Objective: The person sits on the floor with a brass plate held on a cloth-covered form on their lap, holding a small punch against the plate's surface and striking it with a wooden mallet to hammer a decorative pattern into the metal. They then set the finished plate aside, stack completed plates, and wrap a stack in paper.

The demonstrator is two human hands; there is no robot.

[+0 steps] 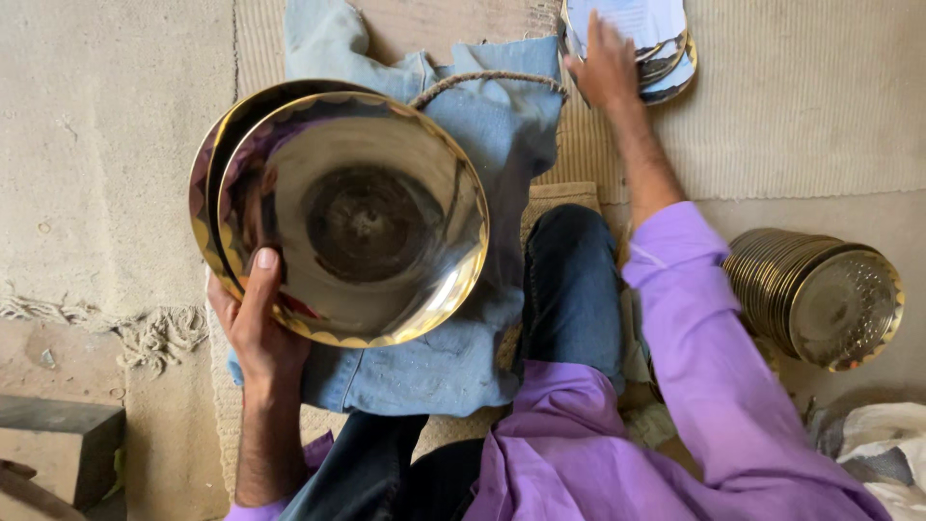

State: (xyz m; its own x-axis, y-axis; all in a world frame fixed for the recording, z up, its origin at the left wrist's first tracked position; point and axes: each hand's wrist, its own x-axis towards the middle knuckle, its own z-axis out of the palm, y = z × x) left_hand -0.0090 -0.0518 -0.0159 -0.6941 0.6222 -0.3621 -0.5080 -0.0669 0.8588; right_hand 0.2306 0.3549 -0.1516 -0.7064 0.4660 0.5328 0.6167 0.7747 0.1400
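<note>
My left hand grips 2 brass plates by their lower left edge, thumb pressed over the front rim and the fingers hidden behind, so the hold is a firm pinch on both at once. The plates stand tilted, almost on edge, with the polished inner face of the front 1 turned up toward me; the second plate sits just behind it and peeks out on the left side. Both have a scalloped golden border. They hang above a piece of light blue denim cloth spread over my lap and the mat.

My right hand reaches far forward, fingers spread and laid flat on top of a small stack of plates at the upper edge of view; I cannot tell whether it grips any of them. The purple sleeve runs back from that wrist toward my body, and my dark jeans show below the cloth.

To my right, well apart from both hands, a long stack of brass plates lies on its side on the woven mat. A white bag sits at the lower right corner, and a dark block at the lower left.
</note>
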